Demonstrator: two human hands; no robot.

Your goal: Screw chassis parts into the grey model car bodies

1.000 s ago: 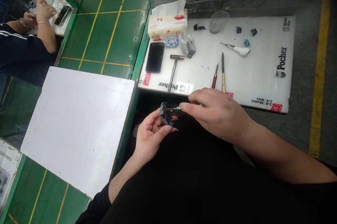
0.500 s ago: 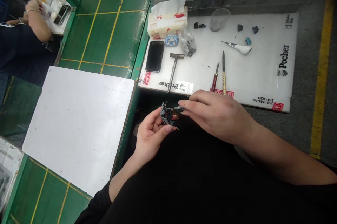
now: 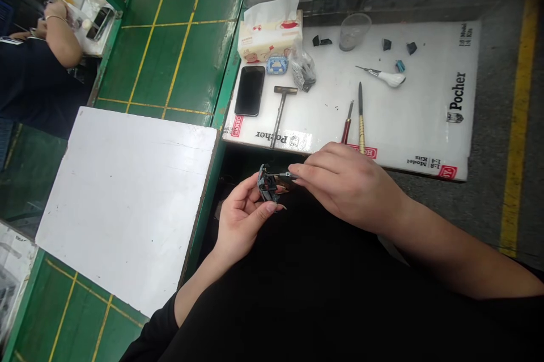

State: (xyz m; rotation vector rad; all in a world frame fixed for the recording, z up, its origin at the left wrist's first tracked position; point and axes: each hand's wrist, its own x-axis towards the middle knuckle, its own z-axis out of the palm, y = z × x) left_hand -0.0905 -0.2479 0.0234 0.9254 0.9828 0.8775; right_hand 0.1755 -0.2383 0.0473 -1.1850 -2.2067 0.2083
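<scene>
In the head view, a dark model part point(image 3: 267, 185) is being gripped in the curled fingers of the left hand point(image 3: 244, 220), just below the edge of a white mat point(image 3: 419, 113) at 1 o'clock. A small metal tool point(image 3: 285, 175) is being pinched by the right hand point(image 3: 351, 189), its arm being extended from 4 o'clock, with the tool's tip touching the part. A hammer point(image 3: 278, 113) is lying on the mat at 12 o'clock.

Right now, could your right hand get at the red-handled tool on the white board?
Probably yes: nothing lies between the right hand and the red-handled tool, just beyond its knuckles, though its fingers hold a small metal tool.
</scene>
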